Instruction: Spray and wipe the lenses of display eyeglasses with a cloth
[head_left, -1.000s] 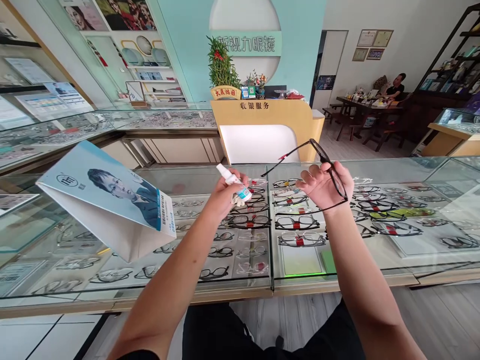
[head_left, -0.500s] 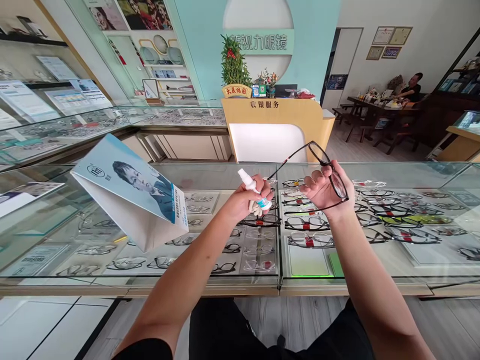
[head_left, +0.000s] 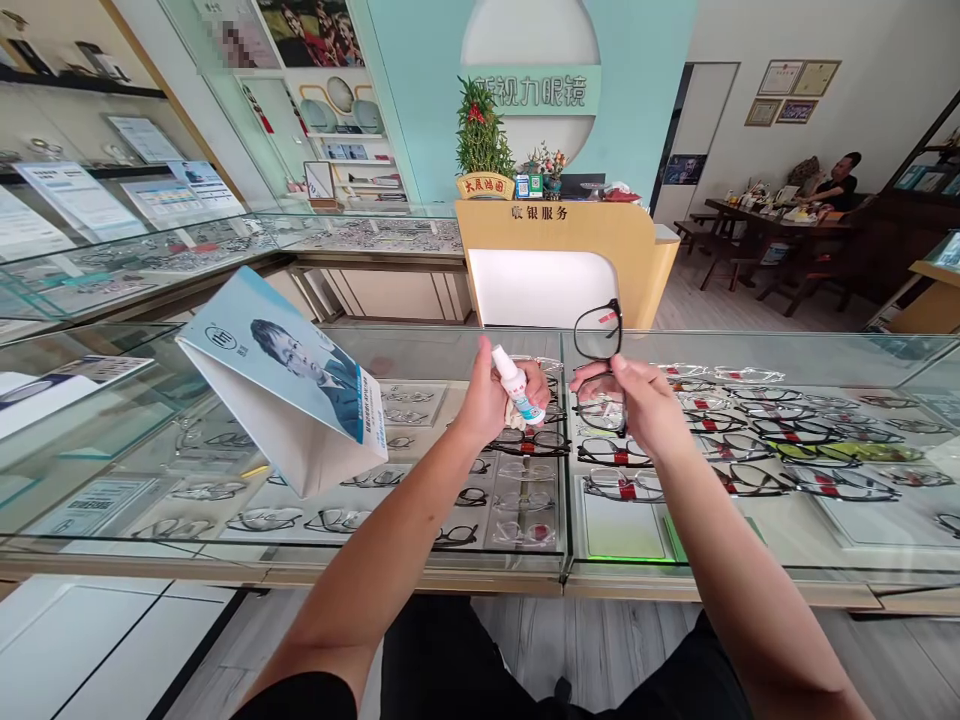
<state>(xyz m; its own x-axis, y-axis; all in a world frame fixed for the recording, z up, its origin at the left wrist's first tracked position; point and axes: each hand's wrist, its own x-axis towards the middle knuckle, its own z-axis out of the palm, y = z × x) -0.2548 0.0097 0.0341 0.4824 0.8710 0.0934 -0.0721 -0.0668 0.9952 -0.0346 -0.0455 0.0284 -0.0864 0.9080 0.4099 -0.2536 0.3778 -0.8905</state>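
Observation:
My left hand [head_left: 487,400] is closed around a small white spray bottle [head_left: 516,383] with a blue label, its nozzle tilted up towards the left; a bit of pale cloth shows under the fingers. My right hand [head_left: 634,405] pinches a pair of black-framed glasses [head_left: 598,372] at the bridge, holding them on end so one lens stands above the other, facing the bottle. Both hands hover close together above the glass display counter [head_left: 450,350], which is filled with rows of spectacle frames.
A folded blue-and-white advertising card [head_left: 289,385] stands on the counter to the left. Behind the counter is a yellow cashier desk [head_left: 555,255] with a plant. A person [head_left: 836,185] sits at a dark table at the far right. More glass showcases line the left.
My right hand has turned the glasses from lying sideways with an arm sticking out to standing on end, and moved them left, closer to the spray bottle. The view has shifted slightly.

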